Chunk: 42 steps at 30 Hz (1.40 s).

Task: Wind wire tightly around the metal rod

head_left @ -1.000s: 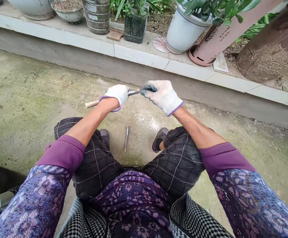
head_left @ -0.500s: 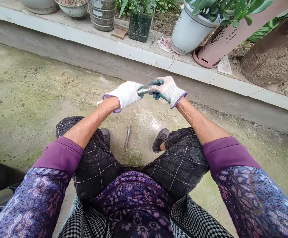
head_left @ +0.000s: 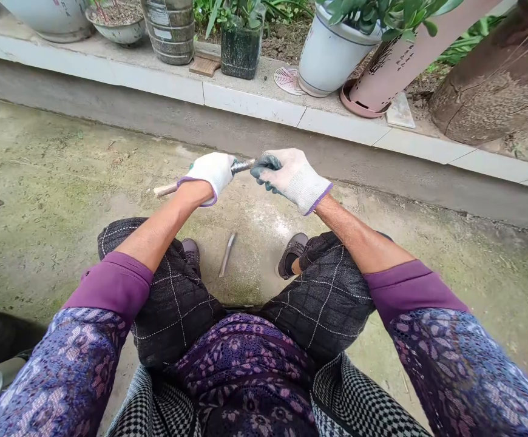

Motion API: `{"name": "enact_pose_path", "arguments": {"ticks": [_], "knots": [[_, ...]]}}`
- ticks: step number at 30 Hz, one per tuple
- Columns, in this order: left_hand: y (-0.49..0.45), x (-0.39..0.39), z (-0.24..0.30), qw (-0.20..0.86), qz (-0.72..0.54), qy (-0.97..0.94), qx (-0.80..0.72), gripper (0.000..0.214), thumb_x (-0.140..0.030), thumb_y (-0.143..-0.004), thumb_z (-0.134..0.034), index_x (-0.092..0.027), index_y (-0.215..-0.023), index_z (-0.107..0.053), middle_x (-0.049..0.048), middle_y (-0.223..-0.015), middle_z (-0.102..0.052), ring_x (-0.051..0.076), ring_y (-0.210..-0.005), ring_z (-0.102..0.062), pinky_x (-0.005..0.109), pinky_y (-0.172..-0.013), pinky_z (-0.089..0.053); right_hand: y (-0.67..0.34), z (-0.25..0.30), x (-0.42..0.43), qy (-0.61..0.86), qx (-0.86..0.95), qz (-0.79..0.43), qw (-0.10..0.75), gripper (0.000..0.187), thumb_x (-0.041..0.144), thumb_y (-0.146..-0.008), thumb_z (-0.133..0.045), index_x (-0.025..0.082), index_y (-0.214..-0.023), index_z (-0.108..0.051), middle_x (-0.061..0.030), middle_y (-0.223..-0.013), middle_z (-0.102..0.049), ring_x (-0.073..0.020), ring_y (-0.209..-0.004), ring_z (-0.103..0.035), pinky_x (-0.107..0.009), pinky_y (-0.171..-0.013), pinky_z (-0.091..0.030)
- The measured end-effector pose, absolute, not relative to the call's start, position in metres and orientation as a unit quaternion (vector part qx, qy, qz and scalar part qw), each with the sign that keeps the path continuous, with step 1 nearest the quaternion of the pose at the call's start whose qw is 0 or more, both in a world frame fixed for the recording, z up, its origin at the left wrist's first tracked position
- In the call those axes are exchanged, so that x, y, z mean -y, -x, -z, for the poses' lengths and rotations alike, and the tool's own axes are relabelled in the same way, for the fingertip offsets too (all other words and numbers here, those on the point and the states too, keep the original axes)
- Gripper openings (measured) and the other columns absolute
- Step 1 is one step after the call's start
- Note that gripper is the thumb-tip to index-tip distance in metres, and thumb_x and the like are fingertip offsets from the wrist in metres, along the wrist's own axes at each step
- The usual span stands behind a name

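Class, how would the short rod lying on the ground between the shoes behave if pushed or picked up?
The rod is probably stiff, since it lies nearly straight. It may roll when pushed, as it looks slim and rounded.

The held stick (head_left: 244, 164) bars the gap between our left hand (head_left: 210, 173) and right hand (head_left: 291, 178). We have open floor (head_left: 64, 182) to either side; ahead, the ledge (head_left: 252, 109) blocks us, and below, a loose stick (head_left: 227, 255) lies between our shoes (head_left: 192, 252).
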<state>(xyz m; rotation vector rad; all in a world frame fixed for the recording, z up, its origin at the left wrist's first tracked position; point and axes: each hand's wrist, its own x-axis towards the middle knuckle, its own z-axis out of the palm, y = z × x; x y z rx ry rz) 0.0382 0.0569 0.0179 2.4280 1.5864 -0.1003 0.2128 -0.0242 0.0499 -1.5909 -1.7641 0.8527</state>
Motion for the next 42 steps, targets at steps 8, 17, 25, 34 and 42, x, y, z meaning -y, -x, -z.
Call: {"name": "enact_pose_path", "arguments": {"ticks": [8,17,25,34,42], "knots": [[-0.049,-0.028,-0.031,0.143,0.056,-0.882,-0.445,0.037,-0.031,-0.092,-0.053,-0.020,-0.118,-0.078,0.0142,-0.094,-0.075,0.028,-0.087,-0.069,0.037,-0.076,-0.046,-0.228,-0.046,-0.013,0.632,0.627,-0.327,0.318,0.016,0.005,-0.081,-0.062,0.018,-0.073,-0.065,-0.0010,-0.066,-0.065,-0.0103,-0.051,-0.054,-0.025,-0.044,-0.045],[-0.041,-0.045,-0.039,0.232,-0.126,-0.834,-0.484,0.036,-0.029,-0.082,-0.058,-0.014,-0.110,-0.076,0.0064,-0.084,-0.069,0.021,-0.083,-0.060,0.031,-0.073,-0.044,-0.218,-0.035,-0.012,0.609,0.583,-0.411,0.348,0.013,0.007,-0.084,-0.063,0.017,-0.076,-0.065,0.0004,-0.062,-0.063,-0.0073,-0.046,-0.051,-0.020,-0.038,-0.041],[-0.041,-0.062,-0.028,0.184,-0.107,-0.811,-0.545,0.037,-0.029,-0.088,-0.053,-0.015,-0.113,-0.075,0.0097,-0.087,-0.071,0.021,-0.078,-0.062,0.032,-0.072,-0.045,-0.209,-0.037,0.011,0.604,0.637,-0.355,0.323,0.007,0.016,-0.087,-0.064,0.015,-0.081,-0.068,-0.0037,-0.070,-0.069,-0.0092,-0.052,-0.057,-0.022,-0.043,-0.045],[-0.048,-0.042,-0.018,0.097,0.084,-0.875,-0.467,0.040,-0.030,-0.094,-0.047,-0.018,-0.120,-0.076,0.0148,-0.096,-0.076,0.029,-0.090,-0.072,0.036,-0.077,-0.050,-0.218,-0.043,0.003,0.620,0.697,-0.261,0.249,0.011,0.015,-0.084,-0.066,0.016,-0.085,-0.076,-0.0019,-0.068,-0.069,-0.0114,-0.057,-0.059,-0.024,-0.054,-0.049],[-0.040,-0.033,-0.036,0.124,0.075,-0.888,-0.436,0.039,-0.033,-0.093,-0.050,-0.019,-0.117,-0.078,0.0134,-0.091,-0.075,0.027,-0.086,-0.070,0.037,-0.075,-0.047,-0.223,-0.040,-0.012,0.616,0.613,-0.389,0.305,0.009,0.017,-0.081,-0.077,0.017,-0.075,-0.070,-0.0023,-0.063,-0.066,-0.0101,-0.048,-0.053,-0.023,-0.039,-0.044]]}}
